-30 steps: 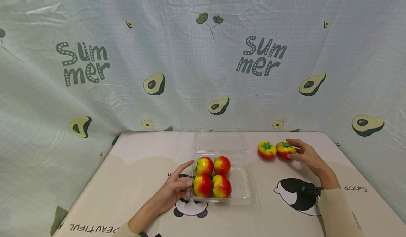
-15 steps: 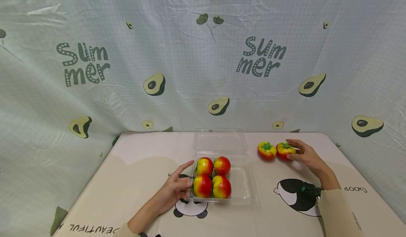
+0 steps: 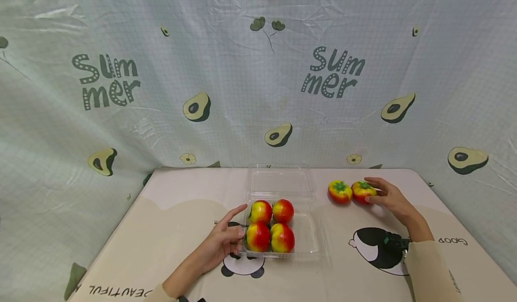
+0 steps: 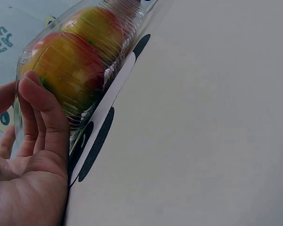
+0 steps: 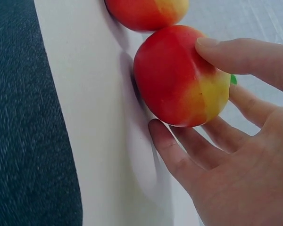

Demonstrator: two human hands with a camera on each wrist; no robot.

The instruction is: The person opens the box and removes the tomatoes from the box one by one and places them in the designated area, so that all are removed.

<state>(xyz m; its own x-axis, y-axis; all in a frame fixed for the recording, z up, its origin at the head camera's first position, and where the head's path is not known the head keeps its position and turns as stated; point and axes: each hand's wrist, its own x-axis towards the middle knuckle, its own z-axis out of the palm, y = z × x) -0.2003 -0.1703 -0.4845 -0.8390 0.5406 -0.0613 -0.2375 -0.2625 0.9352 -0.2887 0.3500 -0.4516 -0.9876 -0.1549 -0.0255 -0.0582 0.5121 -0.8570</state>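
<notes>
My left hand (image 3: pixel 220 246) grips the left side of a clear plastic clamshell box (image 3: pixel 308 232), thumb and fingertips at its wall and index finger stretched along it. Several red-and-yellow persimmons (image 3: pixel 282 238) lie in the box's left part; its right part shows bare plastic. At the back right, my right hand (image 3: pixel 389 199) holds a persimmon (image 5: pixel 179 77) with a green calyx, thumb on one side and fingers around the other. Another persimmon (image 3: pixel 339 191) sits right beside it on the table.
The box's lid (image 3: pixel 280 181) lies folded back behind it. A pale tablecloth (image 3: pixel 173 230) with printed cartoon animals covers the table. Behind the table hangs a curtain (image 3: pixel 238 68) printed with avocados and lettering.
</notes>
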